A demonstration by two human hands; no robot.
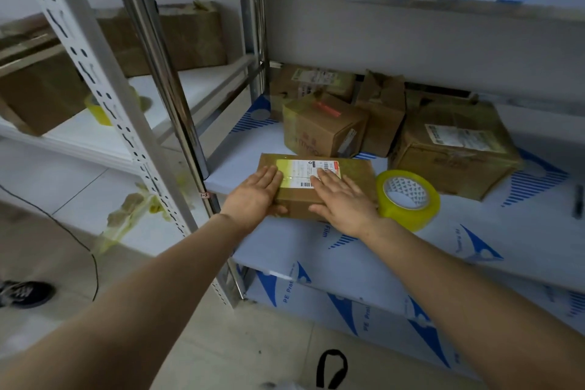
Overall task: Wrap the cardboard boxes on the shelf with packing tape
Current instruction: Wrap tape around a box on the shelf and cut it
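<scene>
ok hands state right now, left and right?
Left hand: open, fingers flat on the small labelled cardboard box, gripping nothing.
Right hand: open, fingers flat on the same box, gripping nothing.

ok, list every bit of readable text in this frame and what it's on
"Film": on the shelf film, in front of the flat box.
"PE Prot", cut off: on the lower film.
Label on flat box: too small to read.
Labels on right box and back box: blurred.
Print on middle box: blurred.
</scene>
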